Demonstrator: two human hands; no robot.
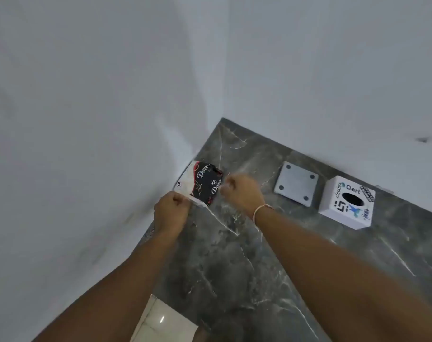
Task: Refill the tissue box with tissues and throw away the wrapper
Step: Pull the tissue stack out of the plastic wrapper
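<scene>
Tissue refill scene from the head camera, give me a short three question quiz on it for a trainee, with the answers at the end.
1. True or false: both hands grip the tissue pack.
2. Which lies nearer the tissue box: A) the tissue pack, B) the grey plate?
3. Fill in: the box's top opening shows ____ tissue sticking out.

Key
1. True: left hand and right hand pinch its near edge, fists closed.
2. B.
3. No; the hole looks dark.
</scene>
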